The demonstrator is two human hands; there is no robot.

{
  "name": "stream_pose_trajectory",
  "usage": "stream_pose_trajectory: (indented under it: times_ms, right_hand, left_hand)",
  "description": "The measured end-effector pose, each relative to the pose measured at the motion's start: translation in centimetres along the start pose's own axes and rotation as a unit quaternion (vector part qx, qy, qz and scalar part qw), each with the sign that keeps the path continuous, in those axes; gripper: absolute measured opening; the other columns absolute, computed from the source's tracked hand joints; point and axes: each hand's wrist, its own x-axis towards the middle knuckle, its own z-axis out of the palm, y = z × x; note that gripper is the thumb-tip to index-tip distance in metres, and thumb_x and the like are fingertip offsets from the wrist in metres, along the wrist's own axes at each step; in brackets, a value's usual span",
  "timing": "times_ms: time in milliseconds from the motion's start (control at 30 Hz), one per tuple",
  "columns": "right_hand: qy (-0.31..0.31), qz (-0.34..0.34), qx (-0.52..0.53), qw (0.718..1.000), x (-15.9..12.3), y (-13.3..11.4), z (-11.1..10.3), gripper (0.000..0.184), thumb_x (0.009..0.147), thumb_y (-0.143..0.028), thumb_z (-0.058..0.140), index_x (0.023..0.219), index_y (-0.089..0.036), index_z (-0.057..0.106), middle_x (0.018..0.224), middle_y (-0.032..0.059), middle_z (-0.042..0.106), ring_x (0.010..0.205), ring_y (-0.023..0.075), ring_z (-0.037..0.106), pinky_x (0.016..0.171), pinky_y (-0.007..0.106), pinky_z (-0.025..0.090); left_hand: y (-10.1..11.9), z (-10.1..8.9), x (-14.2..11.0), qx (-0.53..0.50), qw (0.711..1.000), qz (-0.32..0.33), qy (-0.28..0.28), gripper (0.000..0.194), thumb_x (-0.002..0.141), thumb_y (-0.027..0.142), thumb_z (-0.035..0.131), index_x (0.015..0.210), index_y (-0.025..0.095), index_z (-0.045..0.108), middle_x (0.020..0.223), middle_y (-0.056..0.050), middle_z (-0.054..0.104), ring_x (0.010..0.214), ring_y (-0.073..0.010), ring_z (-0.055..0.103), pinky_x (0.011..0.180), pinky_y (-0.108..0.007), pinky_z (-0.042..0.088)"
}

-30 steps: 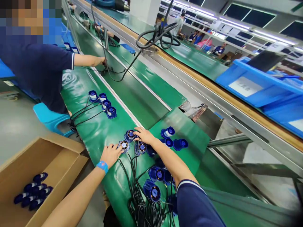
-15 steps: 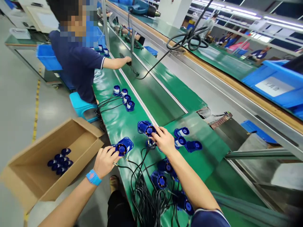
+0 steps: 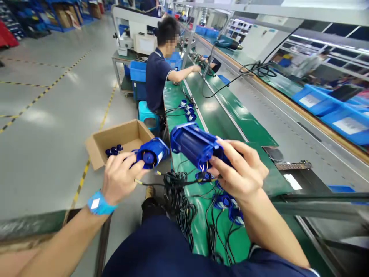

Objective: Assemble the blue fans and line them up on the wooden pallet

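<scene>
Two blue flanged plastic cylinders are up off the bench, one in each hand. My left hand [image 3: 121,177], with a blue wristband, is closed on the smaller-looking blue cylinder [image 3: 157,150], whose round open end faces me. My right hand [image 3: 245,167] grips the other blue cylinder [image 3: 193,146] by one end, fingers wrapped over its flange; thin wires come out near my fingertips. Black cables [image 3: 174,192] hang and bunch below both hands. More blue cylinders [image 3: 225,202] with cables lie on the green bench top [image 3: 198,234], partly hidden by my right hand and forearm.
A cardboard box [image 3: 123,132] with several dark blue parts [image 3: 113,149] stands left of the bench. Farther along, a seated co-worker [image 3: 157,77] reaches over the bench, near a group of blue cylinders [image 3: 188,110]. Blue bins [image 3: 314,100] sit on the shelf at right.
Both hands have lifted their blue cylinders off the bench toward me. The right cylinder has turned to show its long side. My view has swung left, bringing more floor into sight.
</scene>
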Motion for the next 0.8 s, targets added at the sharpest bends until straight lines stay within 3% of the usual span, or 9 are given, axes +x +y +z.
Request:
stream_pose_trajectory:
  times_ms: [67,133,267,433,567,667,800]
  right_hand:
    - [-0.007,0.016,-0.024,1.0,0.7,-1.0,-0.2,0.018,0.098,-0.042,0.059,0.102,-0.028,0.07,0.13,0.0036,0.067,0.116,0.0236,0.06,0.091,0.037,0.055]
    - [-0.029,0.057,-0.057,0.996,0.3,-1.1,0.1,0.021,0.098,-0.043,0.058,0.098,-0.026,0.069,0.128,0.0039,0.068,0.112,0.0225,0.06,0.087,0.034,0.055]
    - [-0.06,0.162,-0.119,0.978,-2.6,0.2,1.1,0.025,0.098,-0.045,0.058,0.093,-0.023,0.068,0.119,0.0044,0.073,0.105,0.0219,0.061,0.076,0.03,0.053]
    - [-0.095,0.239,-0.139,0.956,-7.6,1.6,3.0,0.023,0.097,-0.043,0.059,0.091,-0.023,0.068,0.114,0.0061,0.074,0.101,0.0222,0.061,0.068,0.028,0.05]
    - [-0.118,0.25,-0.12,0.953,-10.4,1.1,5.0,0.02,0.098,-0.039,0.059,0.091,-0.023,0.069,0.117,0.0071,0.073,0.104,0.0219,0.061,0.076,0.028,0.05]
    - [-0.117,0.232,-0.103,0.96,-11.4,0.5,5.7,0.016,0.096,-0.036,0.063,0.092,-0.023,0.07,0.119,0.0073,0.072,0.106,0.022,0.06,0.081,0.029,0.05]
    - [-0.11,0.216,-0.101,0.965,-12.7,0.2,5.5,0.013,0.094,-0.034,0.066,0.092,-0.022,0.071,0.121,0.0081,0.072,0.106,0.0225,0.06,0.082,0.029,0.051]
  left_hand:
    - [0.6,-0.7,-0.4,0.001,0.999,-0.045,-0.009,0.021,0.095,0.042,0.056,0.094,0.024,0.067,0.096,-0.007,0.069,0.1,-0.0257,0.06,0.08,-0.039,0.04]
    - [1.5,-0.1,0.0,-0.01,0.997,-0.08,-0.02,0.027,0.096,0.046,0.053,0.091,0.022,0.066,0.091,-0.008,0.069,0.096,-0.0257,0.059,0.078,-0.038,0.038]
    - [3.5,3.2,1.3,-0.06,0.991,-0.115,-0.042,0.032,0.097,0.048,0.05,0.092,0.02,0.064,0.087,-0.007,0.068,0.088,-0.0246,0.057,0.073,-0.036,0.035]
    - [4.4,7.9,1.8,-0.107,0.99,-0.078,-0.056,0.03,0.098,0.046,0.049,0.092,0.021,0.065,0.09,-0.008,0.069,0.089,-0.0244,0.058,0.075,-0.035,0.035]
    - [3.3,10.5,2.7,-0.084,0.994,-0.016,-0.073,0.029,0.098,0.044,0.05,0.092,0.021,0.067,0.092,-0.009,0.071,0.092,-0.0261,0.058,0.075,-0.036,0.034]
    - [1.2,12.0,3.3,-0.048,0.994,0.02,-0.091,0.031,0.098,0.045,0.049,0.091,0.021,0.068,0.092,-0.009,0.072,0.093,-0.0261,0.058,0.074,-0.036,0.033]
    - [-2.9,13.9,2.6,-0.013,0.996,-0.019,-0.081,0.031,0.097,0.044,0.049,0.089,0.02,0.068,0.087,-0.01,0.071,0.089,-0.0256,0.058,0.072,-0.036,0.032]
